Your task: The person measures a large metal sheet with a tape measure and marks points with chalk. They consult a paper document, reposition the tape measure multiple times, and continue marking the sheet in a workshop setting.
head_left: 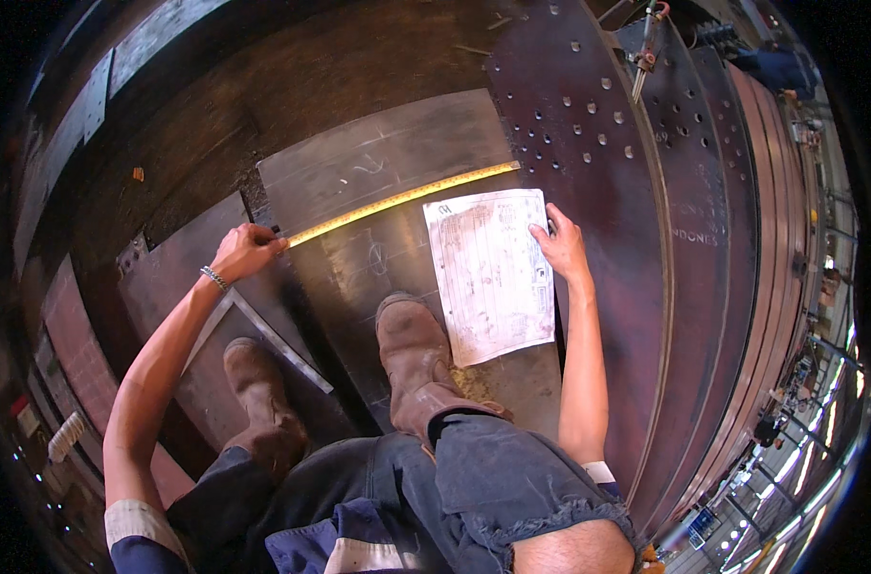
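The left hand (248, 252) pinches a flat yellow measuring tape (402, 199); the right hand (563, 247) grips stained white paper (493, 277). A slack pinch could shift the tape.

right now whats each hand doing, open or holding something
Left hand: closed, holding one end of the yellow measuring tape.
Right hand: partly closed, holding the right edge of the paper sheet.

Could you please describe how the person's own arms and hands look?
The left hand and right hand are gloveless. A silver-coloured metal chain bracelet circles the left wrist. Both forearms are uncovered below dark navy fabric sleeves edged with pale, off-white cuffs.
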Motion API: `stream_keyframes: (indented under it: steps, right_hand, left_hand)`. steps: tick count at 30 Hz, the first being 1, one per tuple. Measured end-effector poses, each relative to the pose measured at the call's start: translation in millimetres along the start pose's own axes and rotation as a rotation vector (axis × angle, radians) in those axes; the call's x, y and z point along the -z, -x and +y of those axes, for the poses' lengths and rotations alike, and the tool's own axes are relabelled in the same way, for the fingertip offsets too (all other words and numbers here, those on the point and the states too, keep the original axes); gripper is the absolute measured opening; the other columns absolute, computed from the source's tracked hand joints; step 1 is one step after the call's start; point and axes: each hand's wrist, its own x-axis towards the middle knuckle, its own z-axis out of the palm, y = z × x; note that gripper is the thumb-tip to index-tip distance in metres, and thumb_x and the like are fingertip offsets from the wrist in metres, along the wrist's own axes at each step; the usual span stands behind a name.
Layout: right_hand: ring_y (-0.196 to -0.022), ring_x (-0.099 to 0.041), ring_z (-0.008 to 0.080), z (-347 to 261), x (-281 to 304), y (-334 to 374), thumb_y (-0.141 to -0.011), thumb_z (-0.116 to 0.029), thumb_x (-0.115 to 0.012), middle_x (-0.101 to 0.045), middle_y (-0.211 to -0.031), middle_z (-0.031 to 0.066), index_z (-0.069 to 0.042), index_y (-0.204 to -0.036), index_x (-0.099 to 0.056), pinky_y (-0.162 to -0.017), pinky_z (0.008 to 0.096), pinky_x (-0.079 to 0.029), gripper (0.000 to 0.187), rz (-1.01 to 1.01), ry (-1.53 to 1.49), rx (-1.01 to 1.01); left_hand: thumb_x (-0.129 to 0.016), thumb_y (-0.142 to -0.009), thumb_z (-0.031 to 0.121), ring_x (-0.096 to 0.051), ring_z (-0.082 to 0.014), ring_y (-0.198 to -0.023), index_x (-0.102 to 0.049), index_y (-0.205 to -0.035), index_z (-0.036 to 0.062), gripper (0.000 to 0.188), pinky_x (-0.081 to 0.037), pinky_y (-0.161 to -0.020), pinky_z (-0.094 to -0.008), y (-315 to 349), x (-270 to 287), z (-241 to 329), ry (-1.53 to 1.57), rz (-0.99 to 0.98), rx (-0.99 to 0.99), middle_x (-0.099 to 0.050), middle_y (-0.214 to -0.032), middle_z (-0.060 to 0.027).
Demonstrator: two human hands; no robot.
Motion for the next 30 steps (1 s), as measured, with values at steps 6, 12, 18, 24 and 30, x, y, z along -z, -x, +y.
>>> stream_keyframes:
  steps: [6, 12, 18, 24, 30]
  right_hand:
    - [-0.07, -0.067, 0.0283, -2.7, -4.2, 4.9, -0.081, -0.029, -0.077, -0.07, -0.085, 0.0177, -0.001, -0.109, -0.064, -0.069, 0.0384, -0.052, 0.042, 0.047, 0.113, 0.027]
    - [-0.068, -0.066, 0.0218, -8.8, 9.9, 7.7, -0.084, -0.032, -0.075, -0.069, -0.074, 0.0093, -0.004, -0.097, -0.066, -0.065, 0.0351, -0.05, 0.032, 0.164, -0.063, -0.237]
    - [-0.067, -0.067, 0.0199, 3.2, 8.0, 17.1, -0.088, -0.032, -0.071, -0.07, -0.075, 0.0099, -0.004, -0.091, -0.069, -0.064, 0.034, -0.05, 0.028, 0.259, -0.107, -0.374]
    - [-0.066, -0.066, 0.0178, 6.0, -2.2, 19.1, -0.089, -0.031, -0.071, -0.07, -0.074, 0.0103, -0.004, -0.092, -0.069, -0.063, 0.0332, -0.05, 0.028, 0.262, -0.13, -0.403]
    - [-0.067, -0.065, 0.017, 9.7, -7.6, 21.1, -0.089, -0.03, -0.07, -0.07, -0.075, 0.0108, -0.003, -0.092, -0.069, -0.063, 0.0337, -0.05, 0.027, 0.289, -0.163, -0.404]
  left_hand:
    - [-0.066, -0.09, 0.046, -0.067, -0.0168, -0.072, -0.074, -0.092, 0.0017, 0.045, -0.051, -0.067, -0.0364, -1.6, -0.4, -4.6, 0.035, -0.009, 0.008, -0.071, -0.076, -0.0101]
    - [-0.066, -0.09, 0.046, -0.068, -0.0188, -0.075, -0.075, -0.094, 0.0015, 0.046, -0.051, -0.07, -0.0363, 1.5, 5.2, 3.9, 0.044, -0.045, 0.015, -0.071, -0.076, -0.0108]
    - [-0.066, -0.089, 0.047, -0.066, -0.0194, -0.074, -0.072, -0.091, -0.0007, 0.048, -0.05, -0.071, -0.0374, -1.7, 4.5, 3.2, 0.036, -0.052, -0.005, -0.069, -0.077, -0.0119]
    - [-0.066, -0.089, 0.048, -0.064, -0.0183, -0.071, -0.072, -0.087, -0.0012, 0.049, -0.049, -0.069, -0.0374, -0.1, 3.3, 0.9, 0.037, -0.038, 0.001, -0.067, -0.072, -0.0105]
    - [-0.066, -0.089, 0.05, -0.065, -0.0193, -0.073, -0.073, -0.089, -0.0006, 0.051, -0.05, -0.07, -0.0375, -1.9, 2.8, -0.9, 0.027, -0.038, -0.002, -0.068, -0.075, -0.0115]
